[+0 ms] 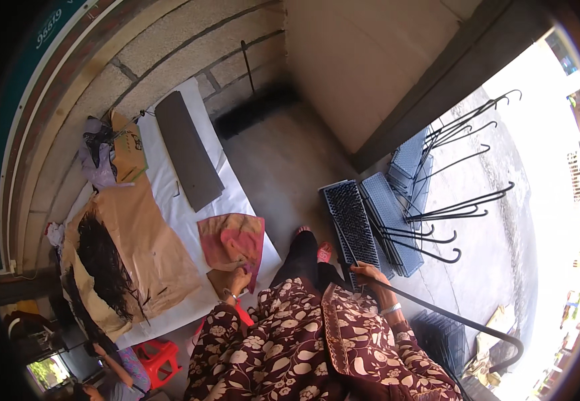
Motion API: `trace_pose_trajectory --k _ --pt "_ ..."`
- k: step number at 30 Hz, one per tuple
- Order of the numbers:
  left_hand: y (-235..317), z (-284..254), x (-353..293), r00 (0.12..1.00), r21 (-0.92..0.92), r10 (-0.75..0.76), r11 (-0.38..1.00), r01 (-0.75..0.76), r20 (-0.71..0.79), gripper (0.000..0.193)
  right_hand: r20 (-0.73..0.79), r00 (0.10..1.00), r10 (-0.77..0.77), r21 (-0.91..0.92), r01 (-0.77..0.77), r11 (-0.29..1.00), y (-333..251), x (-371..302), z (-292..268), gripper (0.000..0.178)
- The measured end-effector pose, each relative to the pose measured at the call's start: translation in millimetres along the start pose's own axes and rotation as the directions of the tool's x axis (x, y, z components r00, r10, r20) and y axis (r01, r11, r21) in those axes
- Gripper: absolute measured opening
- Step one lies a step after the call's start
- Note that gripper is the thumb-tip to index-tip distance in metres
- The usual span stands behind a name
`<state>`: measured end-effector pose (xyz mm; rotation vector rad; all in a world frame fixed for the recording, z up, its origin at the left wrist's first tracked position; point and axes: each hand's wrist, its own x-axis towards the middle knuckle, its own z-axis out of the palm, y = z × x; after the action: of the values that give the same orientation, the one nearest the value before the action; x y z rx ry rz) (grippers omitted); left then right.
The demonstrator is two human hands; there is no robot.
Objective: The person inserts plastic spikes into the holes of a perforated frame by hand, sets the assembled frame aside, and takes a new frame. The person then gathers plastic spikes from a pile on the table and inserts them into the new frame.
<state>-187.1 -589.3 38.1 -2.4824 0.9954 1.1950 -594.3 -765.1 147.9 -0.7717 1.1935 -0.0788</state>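
Observation:
My left hand [238,281] is closed on the lower edge of a worn red and tan cloth [231,239], which hangs spread over the near edge of a white-covered table [170,197]. In my right hand [371,275] is a slim black cane [437,306] with a hooked end. Its shaft slants down to the right, and the hook curves near the lower right. Just beyond this hand stands a rack of upright black pegs [350,224]. Several other hooked black canes [460,207] lean out of blue-grey mesh crates [387,197] to the right.
A dark grey board [186,150] lies along the table. Nearer me are brown paper [150,247] and a bundle of black fibres [103,257]. A red stool [158,363] and another person's arm [111,364] are at the lower left. More dark crates [437,341] stand lower right.

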Motion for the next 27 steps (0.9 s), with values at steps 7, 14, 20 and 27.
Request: trace_pose_trajectory --k 7,14,20,27 --pt "43.1 -76.7 15.1 0.99 -0.293 0.065 0.951 -0.099 -0.123 0.052 0.143 0.983 -0.113 -0.289 0.15 0.945 -55.1 70.5 -21.4 0.016" --pt "139.1 -210.7 97.3 0.958 -0.803 0.201 0.526 -0.281 -0.204 0.04 0.195 0.968 -0.159 -0.38 0.224 0.898 -117.2 159.5 -28.0 0.022" --pt "201.8 -335.6 183.2 0.849 -0.756 0.296 0.39 -0.525 -0.438 0.051 0.267 0.958 -0.108 -0.493 0.232 0.838 -225.5 213.6 -9.4 0.032" --pt "278.0 -440.3 235.6 0.819 -0.733 0.273 0.366 -0.573 -0.504 0.067 0.264 0.964 0.016 -0.247 0.051 0.968 -290.0 309.5 -9.0 0.026"
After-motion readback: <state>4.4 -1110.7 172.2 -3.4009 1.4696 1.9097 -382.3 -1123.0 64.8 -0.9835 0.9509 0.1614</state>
